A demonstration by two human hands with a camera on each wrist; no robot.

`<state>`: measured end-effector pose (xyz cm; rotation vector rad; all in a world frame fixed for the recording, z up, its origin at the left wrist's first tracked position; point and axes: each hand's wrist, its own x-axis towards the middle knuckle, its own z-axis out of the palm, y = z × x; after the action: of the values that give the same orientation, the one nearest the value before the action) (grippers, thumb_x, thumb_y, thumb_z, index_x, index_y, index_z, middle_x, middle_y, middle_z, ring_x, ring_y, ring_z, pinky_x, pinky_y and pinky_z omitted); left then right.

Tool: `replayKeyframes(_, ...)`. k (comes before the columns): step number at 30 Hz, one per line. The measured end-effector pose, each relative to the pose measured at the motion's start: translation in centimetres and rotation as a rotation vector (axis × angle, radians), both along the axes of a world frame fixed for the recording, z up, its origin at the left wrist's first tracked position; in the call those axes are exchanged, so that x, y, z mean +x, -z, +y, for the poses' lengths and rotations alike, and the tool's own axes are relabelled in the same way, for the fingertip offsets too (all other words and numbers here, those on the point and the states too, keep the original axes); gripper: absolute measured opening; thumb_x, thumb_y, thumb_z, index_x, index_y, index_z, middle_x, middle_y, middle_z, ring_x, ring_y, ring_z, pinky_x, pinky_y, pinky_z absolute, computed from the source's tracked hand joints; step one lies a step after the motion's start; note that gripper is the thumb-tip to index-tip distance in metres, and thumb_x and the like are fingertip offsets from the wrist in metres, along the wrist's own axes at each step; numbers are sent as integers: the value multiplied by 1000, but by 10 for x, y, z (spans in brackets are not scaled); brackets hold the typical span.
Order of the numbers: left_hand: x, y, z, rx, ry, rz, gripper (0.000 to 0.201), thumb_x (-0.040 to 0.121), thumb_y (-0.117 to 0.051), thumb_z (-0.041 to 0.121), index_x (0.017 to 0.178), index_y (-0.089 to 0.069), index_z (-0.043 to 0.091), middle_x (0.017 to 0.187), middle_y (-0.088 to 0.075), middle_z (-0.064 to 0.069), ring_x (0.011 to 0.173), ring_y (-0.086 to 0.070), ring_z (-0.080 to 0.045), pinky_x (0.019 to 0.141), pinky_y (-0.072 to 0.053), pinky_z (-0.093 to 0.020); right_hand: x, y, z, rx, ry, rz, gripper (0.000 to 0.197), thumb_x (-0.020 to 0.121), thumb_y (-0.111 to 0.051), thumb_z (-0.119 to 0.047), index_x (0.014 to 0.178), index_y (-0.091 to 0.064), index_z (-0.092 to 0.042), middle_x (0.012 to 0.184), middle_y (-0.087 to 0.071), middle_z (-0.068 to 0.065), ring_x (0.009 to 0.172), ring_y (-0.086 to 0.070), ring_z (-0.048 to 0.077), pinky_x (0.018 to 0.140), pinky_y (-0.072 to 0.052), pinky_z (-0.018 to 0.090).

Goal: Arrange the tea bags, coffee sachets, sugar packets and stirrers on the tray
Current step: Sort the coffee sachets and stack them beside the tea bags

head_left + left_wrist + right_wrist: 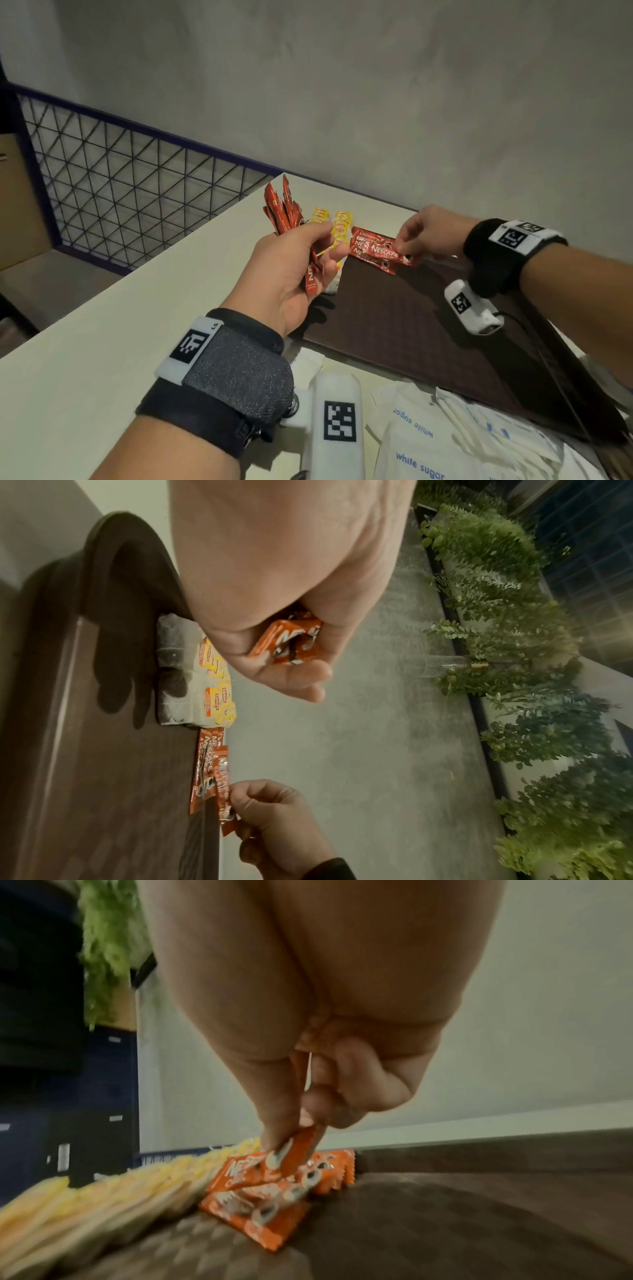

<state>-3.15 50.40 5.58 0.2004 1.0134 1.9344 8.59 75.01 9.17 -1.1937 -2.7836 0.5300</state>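
Gripping Nescafé sachets [284, 219], the left hand [291, 274]; right hand [424, 233] pinching another sachet [387, 253] over tray [411, 325].

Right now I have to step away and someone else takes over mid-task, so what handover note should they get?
Left hand: grips a bunch of red coffee sachets, raised over the dark brown tray's left edge.
Right hand: pinches one red Nescafe sachet, lowering it onto the few sachets lying on the tray's far end.
Done: yellow-tagged tea bags lined up on the tray beside them.
Left: the held sachets, the white sugar packets on the table in front of the tray. No stirrers visible.
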Motion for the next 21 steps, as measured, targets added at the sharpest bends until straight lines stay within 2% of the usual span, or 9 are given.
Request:
replayKeyframes(4,-1,1,1,-5,-1,7,13,94,-75,13,88,-67,4,64,-72,-5,57,-71,-11,41,-48,-17,-12,14,-1,35,-54,-11,3,90,-76,-14,87,-78,-13,77,-74,1,53,-59,1,49,-43,12)
replayKeyframes(7,-1,1,1,-12,-4,14,14,94,-74,13,87,-67,4,62,-71,-5,58,-70,-11,41,-48,-17,-21,22,0,96,-101,-32,8,88,-78,-13,81,-77,-18,76,-75,-1,61,-64,7,67,-52,25)
replayKeyframes(10,-1,1,1,-13,-6,13,13,94,-74,13,89,-67,4,63,-71,-6,58,-69,-11,41,-48,-17,-26,27,0,144,-100,-53,12,87,-77,-15,77,-75,-20,70,-72,-6,63,-66,7,75,-55,31)
replayKeyframes(13,-1,2,1,-19,-14,13,12,94,-75,13,92,-68,3,65,-71,-5,58,-70,-11,40,-48,-18,-28,28,-3,199,-108,-70,10,87,-76,-17,78,-74,-22,73,-71,-8,67,-65,7,70,-52,27)
replayKeyframes(16,-1,3,1,-26,-9,17,11,94,-75,13,91,-68,4,65,-71,-5,58,-69,-11,40,-47,-18,-28,28,-3,245,-79,-61,5,89,-75,-25,84,-74,-23,84,-71,-6,76,-64,8,63,-46,25)
replayKeyframes(21,-2,2,2,-23,-11,21,10,94,-75,12,93,-68,4,67,-71,-5,57,-68,-10,40,-46,-18,-24,26,-2,217,-99,26,17,85,-80,-39,89,-75,-23,86,-68,-6,77,-61,6,60,-40,23)
